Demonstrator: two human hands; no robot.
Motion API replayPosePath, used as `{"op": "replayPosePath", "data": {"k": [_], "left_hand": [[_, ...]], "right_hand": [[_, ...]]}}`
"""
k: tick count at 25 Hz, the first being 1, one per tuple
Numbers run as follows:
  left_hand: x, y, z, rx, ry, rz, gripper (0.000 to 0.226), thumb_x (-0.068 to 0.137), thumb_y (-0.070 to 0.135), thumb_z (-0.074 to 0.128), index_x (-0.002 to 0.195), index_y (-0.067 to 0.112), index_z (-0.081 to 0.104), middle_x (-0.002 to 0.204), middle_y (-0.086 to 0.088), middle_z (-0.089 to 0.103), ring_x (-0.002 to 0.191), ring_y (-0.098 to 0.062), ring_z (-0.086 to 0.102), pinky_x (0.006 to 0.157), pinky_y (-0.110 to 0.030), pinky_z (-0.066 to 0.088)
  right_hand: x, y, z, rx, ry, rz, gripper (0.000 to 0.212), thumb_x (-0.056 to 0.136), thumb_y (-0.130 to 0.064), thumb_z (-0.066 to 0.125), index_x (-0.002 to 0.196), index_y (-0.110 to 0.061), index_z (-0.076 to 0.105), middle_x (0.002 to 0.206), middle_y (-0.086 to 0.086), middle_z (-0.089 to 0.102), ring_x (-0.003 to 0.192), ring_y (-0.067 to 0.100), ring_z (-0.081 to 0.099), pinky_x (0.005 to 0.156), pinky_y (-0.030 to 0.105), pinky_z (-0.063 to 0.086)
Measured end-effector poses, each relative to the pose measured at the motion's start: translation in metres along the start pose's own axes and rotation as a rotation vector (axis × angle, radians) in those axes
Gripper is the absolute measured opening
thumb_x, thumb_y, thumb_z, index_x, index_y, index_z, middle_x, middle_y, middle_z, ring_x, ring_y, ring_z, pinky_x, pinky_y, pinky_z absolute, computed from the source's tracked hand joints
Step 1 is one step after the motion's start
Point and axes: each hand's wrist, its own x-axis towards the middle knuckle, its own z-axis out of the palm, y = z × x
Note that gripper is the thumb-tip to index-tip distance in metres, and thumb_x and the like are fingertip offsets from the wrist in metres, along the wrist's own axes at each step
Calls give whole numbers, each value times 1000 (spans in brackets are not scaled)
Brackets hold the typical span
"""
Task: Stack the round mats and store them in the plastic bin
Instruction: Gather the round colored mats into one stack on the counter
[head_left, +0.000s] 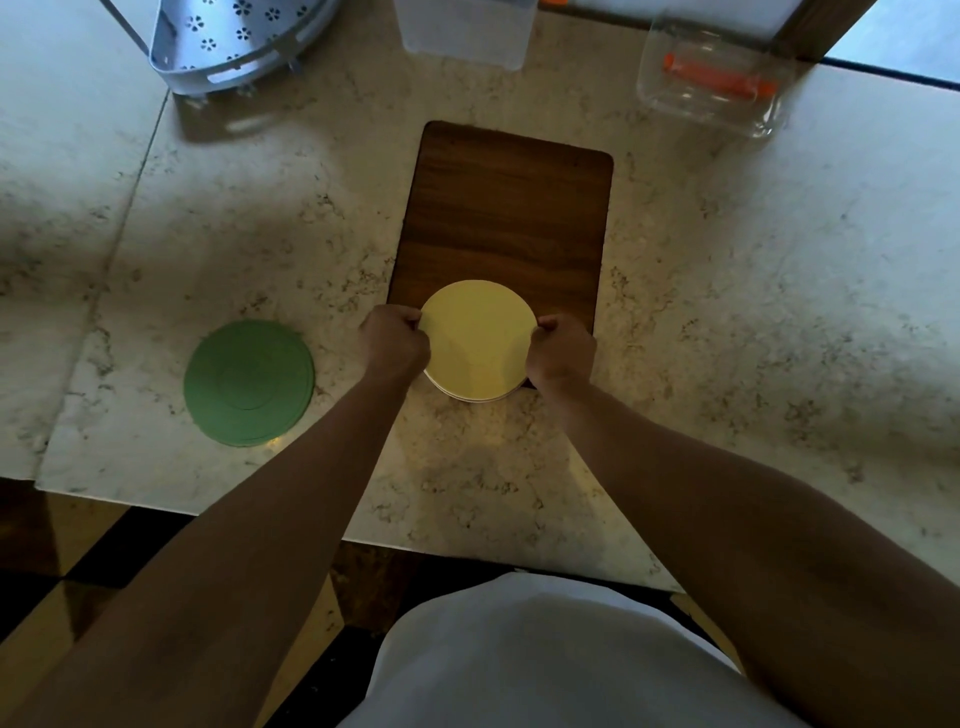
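hands (478, 345) grip round yellow mats (477, 345)

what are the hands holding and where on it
Both hands, left and right, grip the stack of yellow mats by its opposite side edges.

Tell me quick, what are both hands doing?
Left hand: gripping the yellow mat stack at its left edge.
Right hand: gripping the stack's right edge.

Matt mats (478, 343) — veined marble counter (727, 312)
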Motion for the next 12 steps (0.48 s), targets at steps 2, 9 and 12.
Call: {"op": "replayPosePath", "data": {"k": [2, 9, 12], "left_hand": [[-1, 0, -1, 97, -13, 50, 21, 71, -1, 59, 60, 17, 60, 60, 1, 50, 61, -19, 47, 59, -25, 35], [-5, 3, -3, 165, -4, 45, 29, 73, 0, 58, 54, 18, 47, 71, -9, 56, 67, -22, 50, 61, -31, 39], [1, 0, -2, 149, -6, 36, 11, 71, -1, 57, 64, 1, 65, 72, -20, 65, 67, -30, 57, 61, -37, 47]], "right_hand": [[0, 0, -1, -34, 6, -19, 23, 90, -14, 54, 103, -9, 73, 105, 12, 73, 98, 29, 66, 74, 29, 46], [-4, -7, -5, -199, 24, -43, 29, 91, -19, 49, 96, -11, 77, 95, 12, 75, 89, 29, 69, 74, 36, 58], [-5, -9, -5, -183, 17, -28, 27, 88, -16, 51, 93, -11, 77, 93, 13, 75, 85, 29, 69, 70, 37, 58]]}}
